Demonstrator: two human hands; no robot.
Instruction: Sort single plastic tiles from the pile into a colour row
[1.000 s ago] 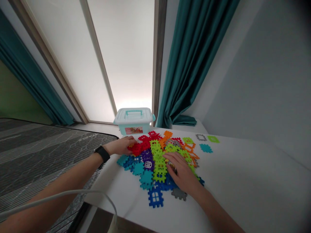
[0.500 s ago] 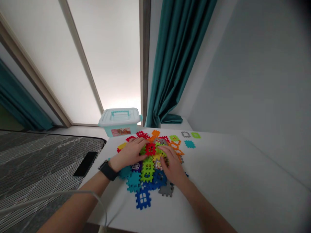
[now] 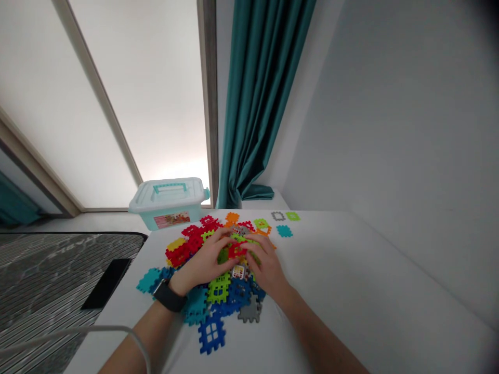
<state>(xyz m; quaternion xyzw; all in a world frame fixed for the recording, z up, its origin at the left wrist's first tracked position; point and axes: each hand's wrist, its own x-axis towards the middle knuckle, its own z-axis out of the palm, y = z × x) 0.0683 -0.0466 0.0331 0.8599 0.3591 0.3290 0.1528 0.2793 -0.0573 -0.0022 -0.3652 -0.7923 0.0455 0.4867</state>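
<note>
While left hand (image 3: 202, 262) and right hand (image 3: 267, 265) touch a red waffle block (image 3: 237, 251) | fingers curled | grip: cannot tell

The left hand (image 3: 202, 265) and right hand (image 3: 267, 267) cover the middle of the plastic waffle blocks (image 3: 218, 292); pieces beneath stay hidden. Both forearms (image 3: 319, 337) run off the bottom edge. Storage-box label (image 3: 168, 219) too small to read.

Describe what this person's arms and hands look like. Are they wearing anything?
The left arm and right arm are bare, with no sleeves, and the left hand and right hand wear no gloves. A black watch-style band circles the left arm at the wrist. A thin white cable runs past that arm; where it leads isn't visible.
</note>
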